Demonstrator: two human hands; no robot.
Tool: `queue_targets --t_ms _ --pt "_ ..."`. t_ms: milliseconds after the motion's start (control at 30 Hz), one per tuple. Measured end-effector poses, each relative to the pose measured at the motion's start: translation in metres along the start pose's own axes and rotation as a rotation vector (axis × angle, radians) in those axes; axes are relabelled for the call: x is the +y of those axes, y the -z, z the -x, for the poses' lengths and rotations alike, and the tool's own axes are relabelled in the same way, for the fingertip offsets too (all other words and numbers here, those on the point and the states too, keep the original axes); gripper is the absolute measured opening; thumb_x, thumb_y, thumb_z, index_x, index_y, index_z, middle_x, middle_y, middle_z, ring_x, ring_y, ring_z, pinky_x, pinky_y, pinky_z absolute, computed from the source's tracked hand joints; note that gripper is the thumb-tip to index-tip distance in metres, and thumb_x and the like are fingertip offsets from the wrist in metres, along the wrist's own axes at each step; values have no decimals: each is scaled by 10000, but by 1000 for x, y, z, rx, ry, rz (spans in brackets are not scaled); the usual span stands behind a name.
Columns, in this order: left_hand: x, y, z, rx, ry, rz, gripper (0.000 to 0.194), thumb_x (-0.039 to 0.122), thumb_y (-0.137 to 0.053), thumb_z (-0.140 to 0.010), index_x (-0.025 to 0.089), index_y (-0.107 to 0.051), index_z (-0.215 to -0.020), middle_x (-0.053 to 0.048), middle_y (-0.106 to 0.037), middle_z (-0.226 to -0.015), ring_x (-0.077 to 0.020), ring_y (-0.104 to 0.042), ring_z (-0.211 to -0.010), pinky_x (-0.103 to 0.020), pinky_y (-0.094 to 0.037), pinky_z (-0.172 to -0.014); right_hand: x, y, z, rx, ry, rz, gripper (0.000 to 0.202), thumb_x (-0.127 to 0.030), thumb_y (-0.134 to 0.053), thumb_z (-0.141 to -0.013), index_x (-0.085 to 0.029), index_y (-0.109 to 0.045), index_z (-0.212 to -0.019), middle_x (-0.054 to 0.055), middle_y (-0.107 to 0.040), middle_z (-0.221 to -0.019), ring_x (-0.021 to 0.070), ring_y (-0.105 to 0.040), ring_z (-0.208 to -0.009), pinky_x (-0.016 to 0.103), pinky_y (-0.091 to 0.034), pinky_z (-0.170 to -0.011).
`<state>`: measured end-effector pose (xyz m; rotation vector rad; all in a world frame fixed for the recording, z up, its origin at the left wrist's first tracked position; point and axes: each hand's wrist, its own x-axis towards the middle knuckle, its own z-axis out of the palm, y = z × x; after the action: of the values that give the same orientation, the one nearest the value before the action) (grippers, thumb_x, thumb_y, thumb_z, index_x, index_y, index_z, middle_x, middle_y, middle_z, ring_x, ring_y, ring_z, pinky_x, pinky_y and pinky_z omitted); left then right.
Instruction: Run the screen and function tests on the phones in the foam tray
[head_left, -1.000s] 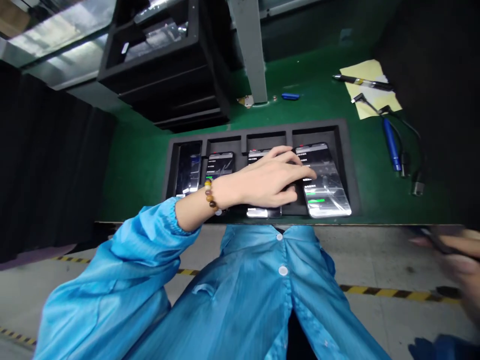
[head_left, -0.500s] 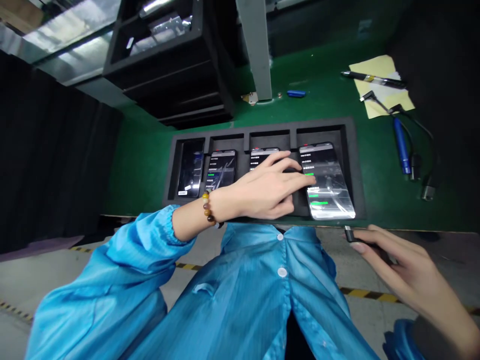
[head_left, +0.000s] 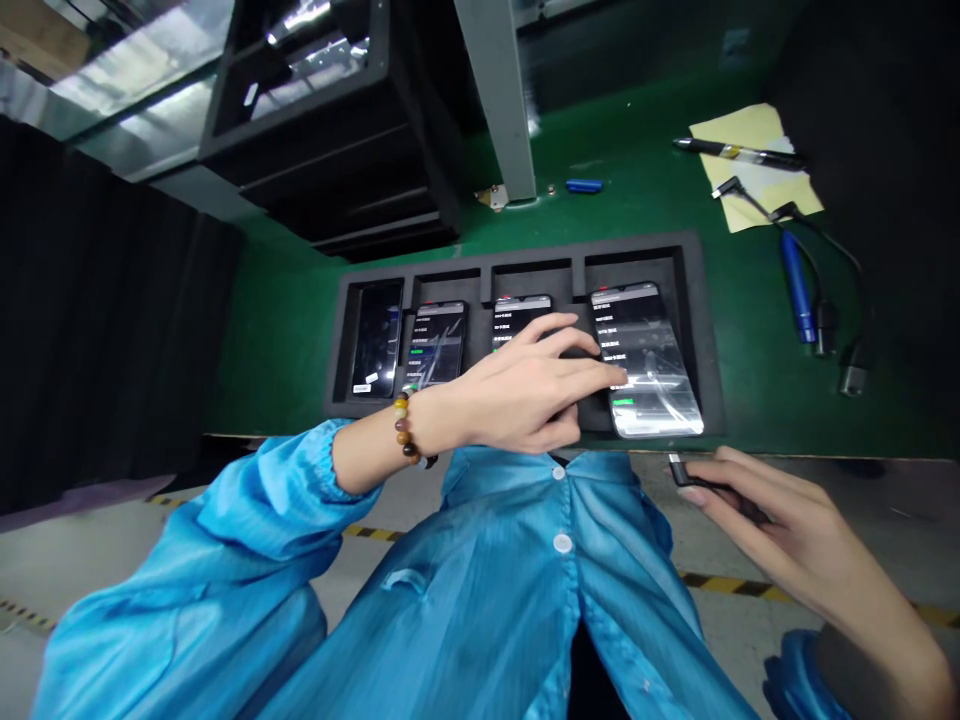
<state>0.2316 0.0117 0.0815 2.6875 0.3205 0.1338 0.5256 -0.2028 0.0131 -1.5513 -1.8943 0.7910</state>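
Observation:
My left hand (head_left: 529,385) reaches across a black foam tray (head_left: 709,330), fingers spread, with a fingertip on the screen of the rightmost smartphone (head_left: 652,350). That phone shows a list of text with a green line low down. Part of the third smartphone (head_left: 517,312) is hidden under the hand. Farther left lie a smartphone with a lit list (head_left: 437,340) and a dark-screened smartphone (head_left: 377,335). Just off the table's front edge, my right hand (head_left: 780,515) pinches a black USB cable connector (head_left: 679,470), its metal tip pointing up, apart from the phone.
To the right lie a yellow paper (head_left: 739,125), a black pen (head_left: 739,152), short adapter cables (head_left: 844,255) and a blue pen (head_left: 797,285). Behind the tray are a blue cap (head_left: 584,186), a grey post (head_left: 499,100) and a stack of black trays (head_left: 337,160).
The list on the rightmost phone has scrolled, and my left fingertip sits slightly lower on it. My right hand has shifted a little left with the connector.

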Motion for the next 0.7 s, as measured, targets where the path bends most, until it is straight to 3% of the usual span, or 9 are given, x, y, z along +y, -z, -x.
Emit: queue_targets --t_ms 167,300,433,567,700 --pt "-12 3 -7 53 130 -56 612 205 -521 -952 165 -599 -1558 -123 -761 -1471 -337 -559 -1492 -611 -237 -1408 1 -3 0 -2 13 7 265 -330 -713 -1060 -365 -763 -1317 -21 -844 -1195 222 -793 -1228 280 -651 -916" --pt "-18 0 -9 54 155 -80 622 233 -534 -935 150 -603 -1548 -135 -753 -1479 -336 -572 -1474 -598 -239 -1410 0 -2 -2 -25 -7 -29 249 -326 -721 -1059 -336 -773 -1302 0 -835 -1199 177 -809 -1018 246 -626 -788" --pt "-26 3 -14 93 168 -90 612 255 -542 -944 165 -594 -1548 -134 -758 -1459 -332 -571 -1469 -598 -247 -1402 -2 -2 -7 -6 -5 -41 227 -345 -700 -1073 -310 -789 -1279 29 -828 -1138 193 -801 -1069 229 -594 -732" --pt "-43 4 -32 100 216 -133 559 303 -514 -995 151 -618 -1523 -147 -777 -1383 -343 -579 -1438 -628 -264 -1379 -3 -2 -13 -8 -22 -66 232 -352 -708 -1069 -295 -795 -1276 34 -793 -1072 142 -739 -821 247 -545 -650" --pt "-58 3 -51 81 227 -143 537 362 -461 -1049 131 -659 -1491 -155 -791 -1288 -337 -596 -1374 -619 -298 -1353 -5 -1 -19 -16 -15 -94 207 -337 -708 -1071 -266 -790 -1248 33 -756 -1038 124 -703 -773 266 -551 -693"
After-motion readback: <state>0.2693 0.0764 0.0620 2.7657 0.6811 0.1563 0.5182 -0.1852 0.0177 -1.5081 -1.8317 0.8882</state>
